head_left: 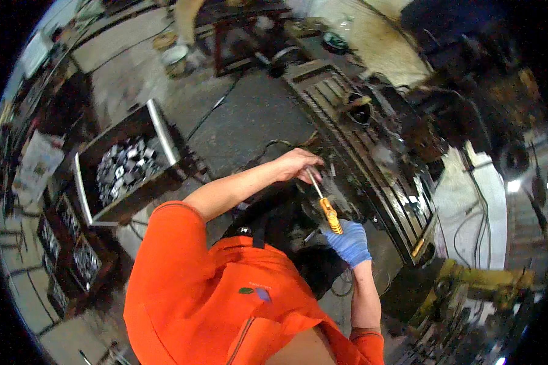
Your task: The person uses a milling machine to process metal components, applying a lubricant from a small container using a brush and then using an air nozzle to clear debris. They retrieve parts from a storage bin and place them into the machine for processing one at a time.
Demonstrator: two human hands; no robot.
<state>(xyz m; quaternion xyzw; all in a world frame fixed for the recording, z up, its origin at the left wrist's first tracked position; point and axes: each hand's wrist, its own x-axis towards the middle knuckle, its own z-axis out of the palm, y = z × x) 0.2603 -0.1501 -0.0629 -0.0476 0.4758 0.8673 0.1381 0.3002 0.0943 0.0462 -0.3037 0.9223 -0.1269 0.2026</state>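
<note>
My right hand (349, 243), in a blue glove, grips the lower end of a yellow-handled tool (329, 214). Its long thin metal shaft (315, 182) points up and slightly left, toward my bare left hand (299, 165). The left fingers are bent together around the shaft's tip; whatever is between them is too small and blurred to name. Both hands are in front of my body, just left of a long slotted metal machine table (371, 164).
To the left stands an open metal bin (158, 131) holding many small metal blocks (128, 164). Lower left are dark crates (82, 258) of small parts. A yellow machine part (481, 277) is at the lower right. Cables (484, 213) hang by a pale panel.
</note>
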